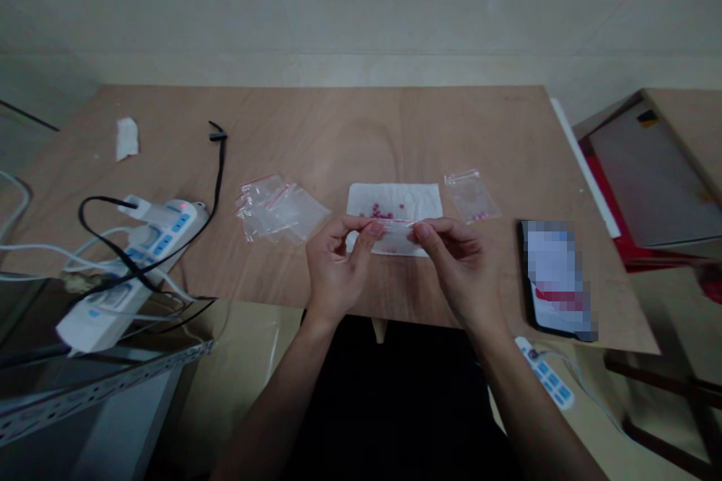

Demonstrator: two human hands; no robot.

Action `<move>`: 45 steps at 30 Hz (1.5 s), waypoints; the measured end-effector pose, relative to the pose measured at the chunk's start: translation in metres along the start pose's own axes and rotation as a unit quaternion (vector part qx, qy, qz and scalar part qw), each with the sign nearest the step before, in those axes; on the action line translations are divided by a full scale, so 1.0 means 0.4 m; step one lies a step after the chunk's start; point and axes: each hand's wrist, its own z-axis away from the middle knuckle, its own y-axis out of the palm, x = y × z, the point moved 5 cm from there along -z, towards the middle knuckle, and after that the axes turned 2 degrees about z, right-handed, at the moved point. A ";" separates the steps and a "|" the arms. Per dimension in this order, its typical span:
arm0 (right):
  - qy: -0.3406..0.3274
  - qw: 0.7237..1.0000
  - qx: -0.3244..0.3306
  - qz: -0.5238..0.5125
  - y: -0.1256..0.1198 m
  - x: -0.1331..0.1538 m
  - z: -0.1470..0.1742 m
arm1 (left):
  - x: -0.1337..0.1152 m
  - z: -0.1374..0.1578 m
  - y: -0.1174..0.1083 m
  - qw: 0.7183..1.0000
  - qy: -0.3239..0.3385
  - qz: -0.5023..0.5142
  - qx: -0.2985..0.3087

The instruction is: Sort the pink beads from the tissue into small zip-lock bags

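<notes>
Between my two hands a small clear zip bag (396,234) is stretched by its red-lined top edge. My left hand (341,259) pinches one end of that edge between thumb and forefinger. At the other end, the thumb and forefinger of my right hand (459,259) are pinched on it. Behind the bag lies a white paper sheet (420,197) with several small red beads (383,212) on it. Right of the sheet rests another zip bag (469,192) with a few reddish beads at its bottom. A loose pile of clear zip bags (282,207) lies to the left.
A phone (556,278) lies at the table's right front. On the left, a white power strip (135,270) carries tangled cables near the edge. A crumpled tissue (127,138) sits at the back left of the wooden table (479,113). Another power strip (546,373) is below the table.
</notes>
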 end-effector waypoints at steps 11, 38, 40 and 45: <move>0.017 0.999 0.041 -0.018 0.006 0.001 -0.004 | 0.011 0.000 0.025 0.991 -0.042 0.079 0.105; -0.067 0.989 0.012 0.128 -0.059 0.051 -0.016 | 0.023 -0.008 0.005 0.977 -0.047 -0.008 0.206; -0.069 0.989 -0.052 0.124 -0.107 0.049 -0.054 | 0.063 -0.031 -0.068 0.991 -0.067 -0.040 0.104; -0.091 0.928 -0.103 0.347 -0.234 -0.005 -0.198 | 0.139 -0.084 -0.242 0.927 -0.036 -0.347 -0.138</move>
